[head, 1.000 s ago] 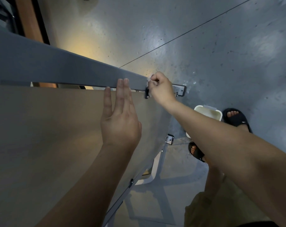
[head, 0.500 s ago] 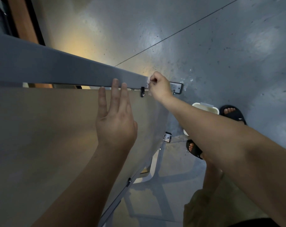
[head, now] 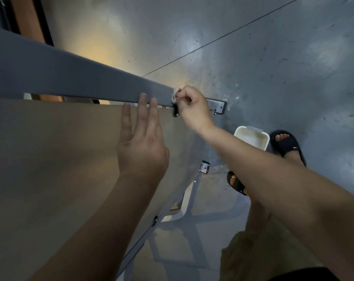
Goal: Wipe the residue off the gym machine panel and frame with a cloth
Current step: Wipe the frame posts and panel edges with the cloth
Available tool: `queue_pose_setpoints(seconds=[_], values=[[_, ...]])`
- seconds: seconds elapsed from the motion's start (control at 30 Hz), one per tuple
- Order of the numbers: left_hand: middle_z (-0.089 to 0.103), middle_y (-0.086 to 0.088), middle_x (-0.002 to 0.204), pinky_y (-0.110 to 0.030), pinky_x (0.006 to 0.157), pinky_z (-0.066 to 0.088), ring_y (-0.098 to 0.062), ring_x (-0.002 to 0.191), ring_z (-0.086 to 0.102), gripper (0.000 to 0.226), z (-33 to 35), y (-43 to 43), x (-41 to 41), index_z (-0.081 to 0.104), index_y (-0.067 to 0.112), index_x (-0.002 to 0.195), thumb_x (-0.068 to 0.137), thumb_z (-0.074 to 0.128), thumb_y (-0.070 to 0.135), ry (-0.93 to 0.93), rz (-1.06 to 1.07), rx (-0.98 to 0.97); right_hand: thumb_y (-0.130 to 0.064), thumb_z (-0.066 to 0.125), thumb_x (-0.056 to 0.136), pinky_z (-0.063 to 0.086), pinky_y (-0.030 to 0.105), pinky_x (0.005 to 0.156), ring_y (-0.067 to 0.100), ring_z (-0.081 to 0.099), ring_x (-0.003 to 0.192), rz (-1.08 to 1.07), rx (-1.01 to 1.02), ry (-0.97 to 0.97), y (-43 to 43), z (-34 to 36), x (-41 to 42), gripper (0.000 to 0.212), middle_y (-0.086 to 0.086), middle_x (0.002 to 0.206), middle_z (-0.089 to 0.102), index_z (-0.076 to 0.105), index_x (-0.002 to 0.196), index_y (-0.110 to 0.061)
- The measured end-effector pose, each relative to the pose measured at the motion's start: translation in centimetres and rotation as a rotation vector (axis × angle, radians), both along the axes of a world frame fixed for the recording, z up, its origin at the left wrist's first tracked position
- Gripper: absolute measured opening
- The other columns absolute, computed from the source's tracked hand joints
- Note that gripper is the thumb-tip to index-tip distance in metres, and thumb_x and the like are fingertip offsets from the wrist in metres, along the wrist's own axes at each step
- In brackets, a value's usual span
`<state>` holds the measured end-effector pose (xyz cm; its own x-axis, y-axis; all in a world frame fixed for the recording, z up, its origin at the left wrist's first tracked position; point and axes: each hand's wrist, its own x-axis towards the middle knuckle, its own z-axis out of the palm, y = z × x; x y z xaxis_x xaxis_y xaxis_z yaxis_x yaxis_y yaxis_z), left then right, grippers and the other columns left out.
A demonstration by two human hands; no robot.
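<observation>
The left hand (head: 140, 148) lies flat and open on the beige panel (head: 50, 169) of the gym machine, with the fingers stretched out and a little spread. The tips of its two longest fingers reach over the lower edge of the grey frame bar (head: 70, 78), which runs along the top of the panel, just above this hand.

The right hand (head: 193, 109) is closed like a fist around a small white cloth (head: 175, 95). Only a little of the cloth shows, at the left side of the fist, between the thumb and the bent fingers. The cloth is pressed on the end of the frame bar, just to the right of the left hand's fingertips. The two hands are near each other but do not touch.

Directly under the right hand there is a small black clip (head: 175, 112) at the upper edge of the panel. Behind the right hand a flat metal bracket (head: 219, 106) sticks out from the frame end.

Under the right forearm, on the grey floor (head: 273, 57), stands a white container (head: 251, 138). Beside it, the person's two feet wear black sandals (head: 287, 146). Another metal fitting (head: 204, 167) sits at the edge of the panel, below the right wrist.
</observation>
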<state>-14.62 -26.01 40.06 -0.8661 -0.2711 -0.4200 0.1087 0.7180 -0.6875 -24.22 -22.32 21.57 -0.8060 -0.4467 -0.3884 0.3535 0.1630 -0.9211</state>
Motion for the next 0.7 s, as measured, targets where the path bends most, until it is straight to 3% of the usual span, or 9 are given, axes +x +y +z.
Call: queue_pose_setpoints(seconds=[0.07,0.13,0.23,0.43,0.53,0.63,0.7], values=[[0.014,-0.017,0.169,-0.06,0.118,-0.022,-0.04,0.156,-0.001,0.077,-0.1,0.0,-0.1,0.016,-0.009,0.158,0.092,0.036,0.027,-0.001,0.018,0.011,0.014,0.057,0.087,0.043,0.011,0.067,-0.011,0.052,0.065,0.004,-0.019,-0.012,0.4,-0.4,-0.8,0.015,-0.012,0.076,0.056,0.055,0.076,0.005],[0.014,-0.017,0.169,-0.06,0.118,-0.021,-0.039,0.157,0.0,0.079,0.1,0.3,-0.3,0.015,-0.008,0.158,0.092,0.038,0.029,0.01,0.025,0.008,0.016,0.054,0.088,0.048,0.019,0.059,-0.008,0.052,0.057,-0.015,0.023,-0.16,0.2,-1.2,-1.8,0.022,-0.012,0.073,0.058,0.054,0.077,-0.003],[0.021,-0.017,0.167,-0.057,0.121,-0.017,-0.037,0.157,0.006,0.079,0.5,0.5,-0.5,0.026,-0.007,0.156,0.089,0.043,0.032,0.046,0.037,0.058,0.01,0.052,0.088,0.047,0.022,0.065,-0.001,0.054,0.062,-0.045,0.054,-0.189,-0.4,-0.2,-1.8,0.027,-0.017,0.07,0.06,0.052,0.074,-0.013],[0.05,-0.024,0.144,-0.052,0.126,0.015,-0.042,0.147,0.033,0.055,3.5,0.3,0.0,0.053,-0.009,0.135,0.085,0.049,0.015,0.181,0.044,0.282,0.007,0.053,0.093,0.042,0.015,0.054,-0.006,0.048,0.051,-0.037,-0.034,-0.169,-0.3,5.9,-1.0,0.039,-0.03,0.057,0.054,0.047,0.069,-0.024],[0.053,-0.024,0.138,-0.051,0.125,0.018,-0.042,0.143,0.037,0.046,6.4,0.7,0.4,0.058,-0.007,0.125,0.085,0.042,0.01,0.269,0.04,0.264,-0.001,0.059,0.094,0.048,0.024,0.058,-0.002,0.052,0.055,-0.027,-0.042,-0.159,0.0,8.9,-1.0,0.036,-0.028,0.063,0.059,0.051,0.07,-0.026],[0.053,-0.023,0.134,-0.051,0.126,0.015,-0.041,0.14,0.038,0.043,9.5,1.0,1.3,0.059,-0.003,0.119,0.084,0.037,0.008,0.337,0.025,0.218,-0.006,0.061,0.091,0.057,0.038,0.065,0.019,0.064,0.065,-0.011,-0.084,-0.147,0.2,13.2,-1.0,0.029,-0.013,0.072,0.067,0.054,0.069,-0.024],[0.053,-0.022,0.133,-0.052,0.126,0.013,-0.04,0.14,0.038,0.043,11.8,1.3,1.9,0.058,-0.003,0.119,0.085,0.035,0.008,0.39,0.024,0.17,-0.006,0.06,0.09,0.058,0.042,0.065,0.025,0.066,0.064,0.007,-0.122,-0.13,0.5,16.4,-0.9,0.026,-0.003,0.071,0.068,0.055,0.07,-0.022]])
